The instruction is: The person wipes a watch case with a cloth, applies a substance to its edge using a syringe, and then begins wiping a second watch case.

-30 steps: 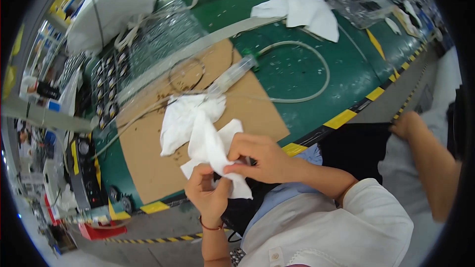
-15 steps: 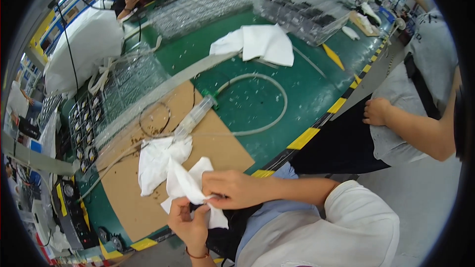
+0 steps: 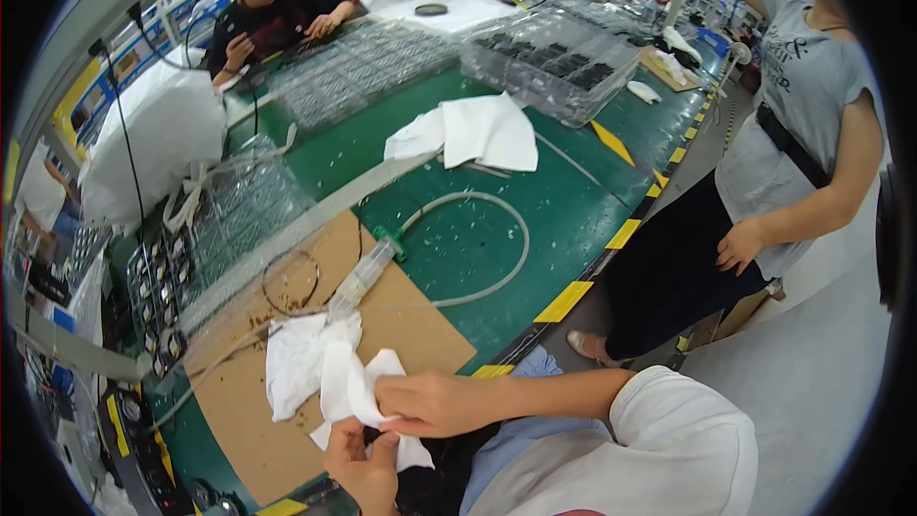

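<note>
My right hand [image 3: 439, 403] is closed on a white cloth [image 3: 346, 384], its fingers pressing into the folds. Just below and to its left, my left hand [image 3: 361, 466] is pinched at the cloth's lower part. Something small and dark shows between its fingertips, too hidden to name. A second crumpled white cloth [image 3: 294, 363] lies beside them on the brown cardboard sheet [image 3: 239, 420]. Touching that cloth's far end is a clear plastic cylinder [image 3: 361, 277] with a green fitting and a pale hose [image 3: 526, 244] looping to the right.
Folded white cloths [image 3: 489, 134] lie farther back on the green table [image 3: 583, 201]. Clear trays [image 3: 358, 72] and a bagged tray of black parts [image 3: 554, 67] stand beyond. Left are round parts in a tray [image 3: 160, 291]. A person [image 3: 793, 134] stands at right; others sit opposite.
The view has tilted up, showing more of the people opposite and at right. Both hands stay together at the cloth, the right one closer over the left.
</note>
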Available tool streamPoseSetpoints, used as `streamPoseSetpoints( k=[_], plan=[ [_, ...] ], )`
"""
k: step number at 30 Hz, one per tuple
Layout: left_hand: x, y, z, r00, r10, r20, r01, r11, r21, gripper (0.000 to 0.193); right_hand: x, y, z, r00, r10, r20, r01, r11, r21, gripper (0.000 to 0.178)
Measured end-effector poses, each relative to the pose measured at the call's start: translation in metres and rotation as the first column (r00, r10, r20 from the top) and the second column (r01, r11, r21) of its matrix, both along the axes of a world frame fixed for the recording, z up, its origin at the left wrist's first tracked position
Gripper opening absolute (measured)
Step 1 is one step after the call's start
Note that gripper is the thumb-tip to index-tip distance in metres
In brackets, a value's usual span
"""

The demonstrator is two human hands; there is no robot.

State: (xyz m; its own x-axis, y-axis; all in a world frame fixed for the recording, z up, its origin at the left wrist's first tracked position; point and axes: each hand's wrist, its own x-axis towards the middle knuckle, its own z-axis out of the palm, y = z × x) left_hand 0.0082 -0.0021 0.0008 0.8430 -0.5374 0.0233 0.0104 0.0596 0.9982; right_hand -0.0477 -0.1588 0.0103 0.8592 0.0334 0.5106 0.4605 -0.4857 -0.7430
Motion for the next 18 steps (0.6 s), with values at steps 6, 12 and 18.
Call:
streamPoseSetpoints(
  k=[6,12,18],
  plan=[
    [-0.008,-0.005,0.010,0.992,0.073,-0.099,-0.074,0.997,-0.007,0.019,-0.002,0.003,-0.005,0.998,0.038,0.043,-0.036,0.999,-0.032,0.011],
    [-0.001,-0.007,0.004,0.997,0.080,0.021,-0.081,0.996,0.039,0.020,0.011,0.013,-0.003,0.996,-0.057,-0.070,0.055,0.998,-0.040,0.018],
    [-0.006,0.017,-0.004,0.998,0.055,-0.007,-0.055,0.998,0.022,0.032,-0.003,0.012,-0.008,0.986,0.081,-0.148,-0.073,0.996,0.058,0.019]
  ],
)
